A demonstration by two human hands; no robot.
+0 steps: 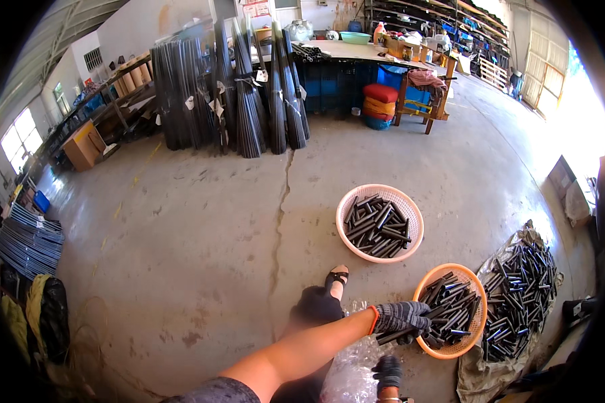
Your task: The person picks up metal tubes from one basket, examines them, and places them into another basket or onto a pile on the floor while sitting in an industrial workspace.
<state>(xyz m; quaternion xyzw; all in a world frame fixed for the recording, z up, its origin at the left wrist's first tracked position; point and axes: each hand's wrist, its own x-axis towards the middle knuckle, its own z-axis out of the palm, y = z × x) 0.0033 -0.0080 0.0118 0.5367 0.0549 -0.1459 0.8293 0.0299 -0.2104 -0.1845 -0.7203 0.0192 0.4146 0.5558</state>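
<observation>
My left hand [405, 318], in a grey knitted glove with an orange cuff, reaches across to the left rim of an orange plastic basket [480, 295]. Its fingers are curled around short black tubes [391, 336], whose ends stick out below the glove. More black tubes [454, 305] lie jumbled inside that basket. Lower down, my right hand [386, 371], gloved too, is beside a clear plastic bag [351, 373]. The fingers of this hand are dark and foreshortened, so whether they grip the bag is unclear.
A pale pink basket [415, 209] of black tubes stands ahead on the concrete floor. To the right, a large heap of tubes [517, 295] lies on a sheet [474, 376]. Long rod bundles [249, 114] lean by a workbench [336, 50], near stacked red and orange sacks [380, 101].
</observation>
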